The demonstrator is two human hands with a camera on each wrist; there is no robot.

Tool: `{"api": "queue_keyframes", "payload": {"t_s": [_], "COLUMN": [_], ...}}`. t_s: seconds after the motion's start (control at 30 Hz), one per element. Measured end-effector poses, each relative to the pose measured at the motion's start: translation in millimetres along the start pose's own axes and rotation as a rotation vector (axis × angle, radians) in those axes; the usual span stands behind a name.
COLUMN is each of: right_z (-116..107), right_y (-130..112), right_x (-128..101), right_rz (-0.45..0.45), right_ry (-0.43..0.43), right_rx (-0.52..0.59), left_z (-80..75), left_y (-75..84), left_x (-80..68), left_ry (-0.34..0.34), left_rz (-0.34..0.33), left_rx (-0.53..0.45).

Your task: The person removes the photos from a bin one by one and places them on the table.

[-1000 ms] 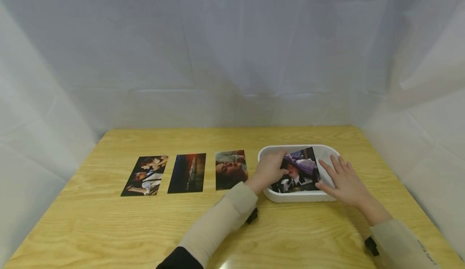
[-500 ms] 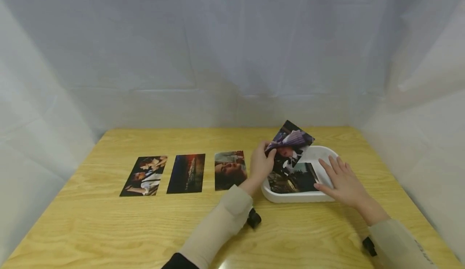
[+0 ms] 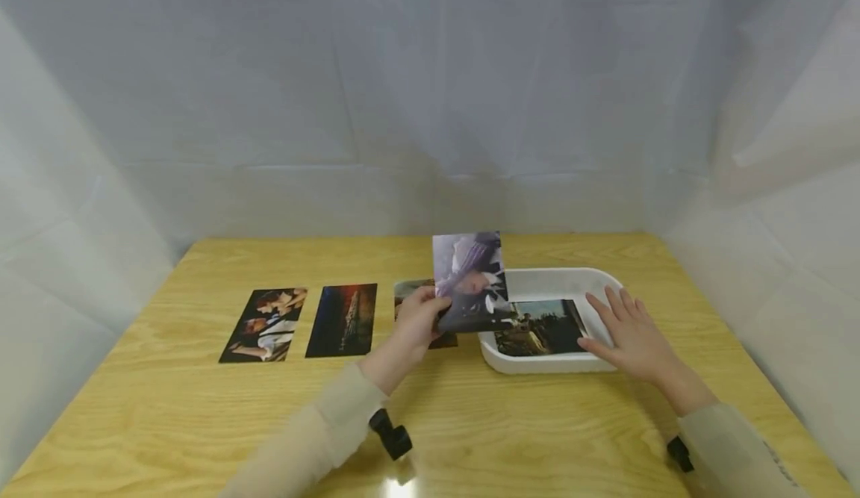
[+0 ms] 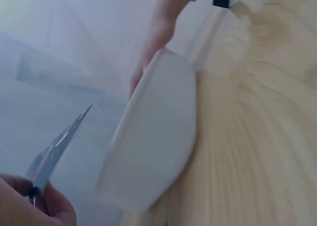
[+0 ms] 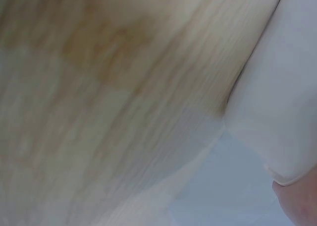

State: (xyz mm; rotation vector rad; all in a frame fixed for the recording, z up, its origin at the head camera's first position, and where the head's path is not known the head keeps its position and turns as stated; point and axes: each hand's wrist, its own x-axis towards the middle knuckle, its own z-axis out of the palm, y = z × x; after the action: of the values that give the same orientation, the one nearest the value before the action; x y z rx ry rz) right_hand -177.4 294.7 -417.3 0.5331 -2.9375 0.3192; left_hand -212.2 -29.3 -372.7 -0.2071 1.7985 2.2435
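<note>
From my remote seat I see my left hand (image 3: 411,324) pinching a photo (image 3: 470,281) by its lower left corner, thumb in front and fingers curled behind, so the print stands nearly upright above the table (image 3: 201,423). It shows a figure in a wide purple hat, turned sideways. I can read no writing, brand or label on it, nor on anything else in view. The left wrist view catches the same print edge-on (image 4: 57,146), a thin grey sliver rising from my fingertips (image 4: 29,206).

Just right of the grip sits the white tray (image 3: 537,363). Inside it lies a second photo (image 3: 540,326), flat, showing a dark outdoor scene. My right hand (image 3: 628,337) rests on the tray's right rim with its fingers straight and spread, pressing lightly and holding nothing.

Directly behind the gripping hand, partly hidden by it and by the raised print, lies a face photo (image 3: 410,296) on the wood. Further left of the grip come a dark sunset photo (image 3: 343,320) and then a photo of two people (image 3: 264,324), all flat in a row.

Against half a second ago, the held print has travelled left, out from over the tray to above the row's nearest print, and has swung from a slanted tilt to nearly upright. My left arm has drawn back and left with it. The right hand has stayed on the rim, and the print in the tray now shows whole.
</note>
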Motion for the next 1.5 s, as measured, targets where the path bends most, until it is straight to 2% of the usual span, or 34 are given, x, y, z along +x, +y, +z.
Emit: {"api": "queue_keyframes", "payload": {"t_s": [0.13,0.27,0.37,0.53,0.6,0.67,0.87,1.0,1.13,1.3,1.5], "right_z": [-1,-3,-4,-3,-2,-2,-2,-3,-3,-4,-4], "right_y": [-1,-1,1,2,2,1,1,1,0,-2,-3], "right_x": [-1,-3,-4,-4,-4,-4,-3,-2,-1,-2,-1], "right_rz": [-0.002,-0.002,0.005,0.008,0.009,0.011,0.009,0.006,0.003,0.005,0.001], "right_ry": [0.005,-0.001,-0.006,-0.023,-0.03,-0.034,-0.034,-0.034,-0.035,-0.035,-0.033], "right_rx": [0.012,0.026,0.016,0.016,0.022,0.025,0.028,0.026,0.022,0.03,0.023], "left_z": [-27.4,-49.2,-59.6,-71.6,-75.4,-77.8,-82.9,-83.9,-87.3,-94.2,-98.7], "left_y": [-5.0,-11.0,-16.6,-29.4,-35.2,-40.8,-53.5,-54.1,-51.8,-46.9,-43.4], "left_x": [-19.5,-40.4,-53.1,-69.9,-75.1,-79.0,-83.5,-82.1,-81.7,-80.6,-78.4], "left_ry": [-0.05,-0.105,-0.149,-0.19,-0.201,-0.212,-0.216,-0.201,-0.208,-0.263,-0.35], "left_rz": [-0.032,-0.058,-0.084,-0.11,-0.118,-0.139,-0.171,-0.164,-0.127,-0.091,-0.035], "left_rx": [-0.003,0.07,0.15,0.366,0.406,0.401,0.443,0.552,0.679,0.811,0.871]}}
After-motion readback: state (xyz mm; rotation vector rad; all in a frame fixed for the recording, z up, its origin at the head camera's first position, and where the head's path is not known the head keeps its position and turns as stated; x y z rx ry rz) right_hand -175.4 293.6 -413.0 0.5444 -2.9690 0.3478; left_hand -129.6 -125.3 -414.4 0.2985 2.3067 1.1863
